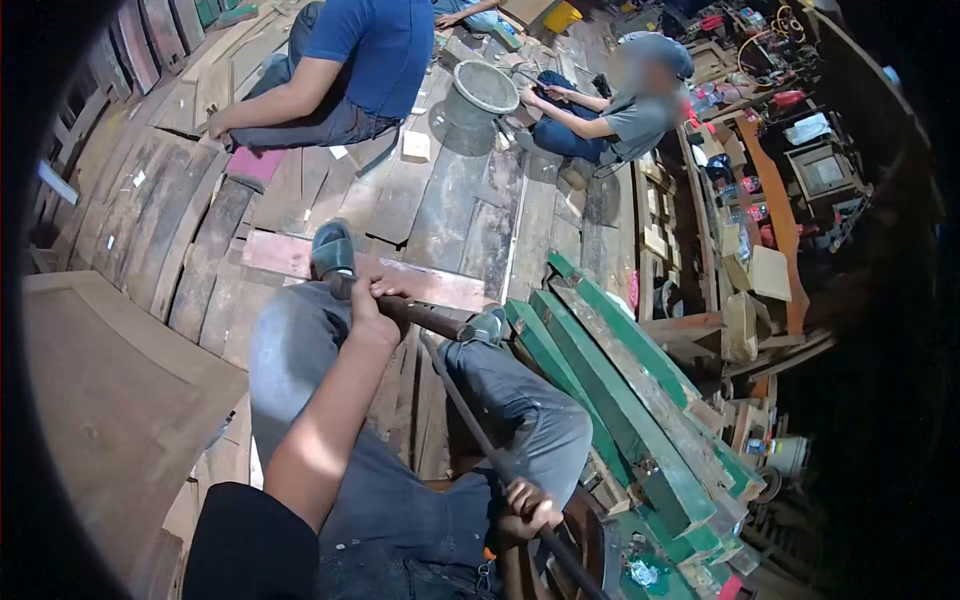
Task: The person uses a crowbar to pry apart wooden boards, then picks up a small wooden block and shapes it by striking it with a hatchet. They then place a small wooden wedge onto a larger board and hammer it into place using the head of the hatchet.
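My left hand (375,310) is wrapped round a thick, brown, rounded piece (432,319) that looks like wood, held crosswise above my knees. Its darker right end reaches over my right shin. Low between my thighs and to the right, my right hand (530,510) grips a long dark metal bar (468,415). The bar slants from the lower right up to a tip just under the brown piece in this view. Beneath the brown piece, a pinkish board (435,284) lies on the floor by my sandals (333,250).
Green-painted beams (625,410) are stacked close on my right. A wooden panel (110,400) leans at my left. Ahead, two people sit on the plank floor (400,205) near a round basin (486,88), with part of another person behind. Clutter and an orange board (770,210) line the right.
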The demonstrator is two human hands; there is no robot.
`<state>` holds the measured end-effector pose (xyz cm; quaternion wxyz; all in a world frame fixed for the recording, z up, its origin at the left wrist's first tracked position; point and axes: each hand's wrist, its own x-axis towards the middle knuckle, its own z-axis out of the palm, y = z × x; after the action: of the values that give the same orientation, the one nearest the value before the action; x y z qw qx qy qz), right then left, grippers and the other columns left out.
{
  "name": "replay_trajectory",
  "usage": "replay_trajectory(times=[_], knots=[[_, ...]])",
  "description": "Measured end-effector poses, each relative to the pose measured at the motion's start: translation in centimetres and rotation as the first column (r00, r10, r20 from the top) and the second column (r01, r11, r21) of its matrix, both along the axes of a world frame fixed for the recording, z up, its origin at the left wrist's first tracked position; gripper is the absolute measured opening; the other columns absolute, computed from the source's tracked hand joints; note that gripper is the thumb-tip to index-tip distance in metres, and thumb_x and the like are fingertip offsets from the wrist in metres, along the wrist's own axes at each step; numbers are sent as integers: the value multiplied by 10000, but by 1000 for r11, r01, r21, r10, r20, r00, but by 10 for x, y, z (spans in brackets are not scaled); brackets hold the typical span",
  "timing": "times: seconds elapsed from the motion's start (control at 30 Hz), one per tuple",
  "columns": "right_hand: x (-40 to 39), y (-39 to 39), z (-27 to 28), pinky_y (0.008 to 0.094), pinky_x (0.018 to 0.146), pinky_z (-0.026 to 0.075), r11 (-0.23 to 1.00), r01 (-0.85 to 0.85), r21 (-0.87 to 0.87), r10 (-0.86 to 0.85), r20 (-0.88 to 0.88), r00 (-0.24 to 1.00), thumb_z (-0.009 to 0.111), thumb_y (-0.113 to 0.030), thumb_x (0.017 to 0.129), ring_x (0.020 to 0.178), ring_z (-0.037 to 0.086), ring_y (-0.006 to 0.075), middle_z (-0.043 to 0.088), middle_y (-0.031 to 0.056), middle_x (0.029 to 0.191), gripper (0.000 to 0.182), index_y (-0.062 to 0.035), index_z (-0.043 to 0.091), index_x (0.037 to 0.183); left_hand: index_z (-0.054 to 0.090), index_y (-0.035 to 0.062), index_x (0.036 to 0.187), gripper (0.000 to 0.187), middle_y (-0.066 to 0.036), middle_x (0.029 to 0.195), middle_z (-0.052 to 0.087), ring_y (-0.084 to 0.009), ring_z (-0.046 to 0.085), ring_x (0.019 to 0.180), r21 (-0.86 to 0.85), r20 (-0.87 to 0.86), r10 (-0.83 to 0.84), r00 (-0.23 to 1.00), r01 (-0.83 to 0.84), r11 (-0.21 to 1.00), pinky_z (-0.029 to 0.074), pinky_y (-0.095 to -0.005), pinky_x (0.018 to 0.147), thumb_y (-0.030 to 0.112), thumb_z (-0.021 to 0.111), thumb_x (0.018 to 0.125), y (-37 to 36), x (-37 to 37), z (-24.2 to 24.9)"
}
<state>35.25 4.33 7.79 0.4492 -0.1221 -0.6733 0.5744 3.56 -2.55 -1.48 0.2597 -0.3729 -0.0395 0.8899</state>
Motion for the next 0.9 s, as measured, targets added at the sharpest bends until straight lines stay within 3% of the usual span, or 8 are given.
replay_trajectory(times=[0.07, 0.2, 0.37, 0.53, 0.7, 0.8, 0.83, 0.9], knots=[[-1, 26, -25, 291, 409, 315, 982, -177, -57, 168, -137, 976, 387, -213, 992, 381, 286, 115, 268, -10, 508, 266, -159, 345, 735, 372, 168, 584, 295, 82, 491, 377, -100, 432, 465, -81, -22, -47, 999, 45, 996, 439, -294, 584, 116, 543, 818, 0, 2, 10], [-90, 61, 0, 281, 402, 323, 937, -98, -337, 54, -138, 989, 490, -213, 964, 394, 310, 119, 279, -18, 504, 270, -152, 398, 718, 356, 188, 571, 314, 88, 489, 371, -104, 439, 475, -38, 10, -47, 999, 48, 998, 441, -345, 592, 149, 544, 819, -2, -3, -9], [-237, 104, 52, 266, 357, 276, 968, 107, -227, -84, 106, 991, 535, -218, 962, 383, 349, 92, 376, -7, 498, 357, -79, 398, 662, 354, 197, 555, 315, 87, 480, 371, -106, 418, 452, -135, 40, -17, 999, 22, 991, 429, -330, 567, 163, 544, 803, 0, -7, -5], [-325, 139, 63, 242, 374, 284, 994, 67, -90, -43, 248, 968, 539, -262, 961, 397, 366, 69, 384, -34, 506, 347, -100, 430, 675, 400, 161, 608, 258, 72, 491, 391, -76, 395, 419, -56, 70, 55, 996, -51, 997, 405, -236, 482, 152, 545, 821, -10, -12, 30], [-295, 122, 57, 236, 409, 297, 962, -76, -261, 129, 194, 972, 538, -212, 957, 439, 365, 80, 387, -22, 547, 273, -81, 445, 736, 380, 161, 558, 295, 60, 484, 375, -89, 393, 419, 142, 56, 102, 993, -109, 984, 420, -239, 472, 74, 557, 778, -12, -19, 2], [-221, 94, 42, 252, 408, 291, 975, -27, -220, 51, 107, 993, 523, -208, 962, 452, 365, 92, 381, -1, 552, 271, -78, 438, 739, 400, 144, 585, 272, 58, 483, 377, -78, 386, 416, 48, 93, 149, 984, -154, 987, 412, -226, 464, 69, 553, 796, -11, -15, 15], [-199, 68, 47, 253, 406, 262, 950, 186, -251, -143, 181, 973, 532, -276, 954, 419, 311, 99, 312, -16, 498, 366, -111, 384, 664, 395, 146, 582, 278, 58, 482, 377, -80, 385, 416, 78, 76, 153, 985, -159, 984, 415, -228, 467, 70, 556, 796, -10, -14, 15], [-134, 49, 25, 255, 407, 267, 970, 31, -243, -20, 46, 999, 486, -273, 972, 417, 312, 108, 318, -12, 513, 351, -140, 347, 678, 386, 150, 575, 291, 59, 475, 371, -84, 388, 419, 83, 121, 135, 983, -146, 986, 420, -233, 475, 77, 561, 797, -9, -12, 17]])
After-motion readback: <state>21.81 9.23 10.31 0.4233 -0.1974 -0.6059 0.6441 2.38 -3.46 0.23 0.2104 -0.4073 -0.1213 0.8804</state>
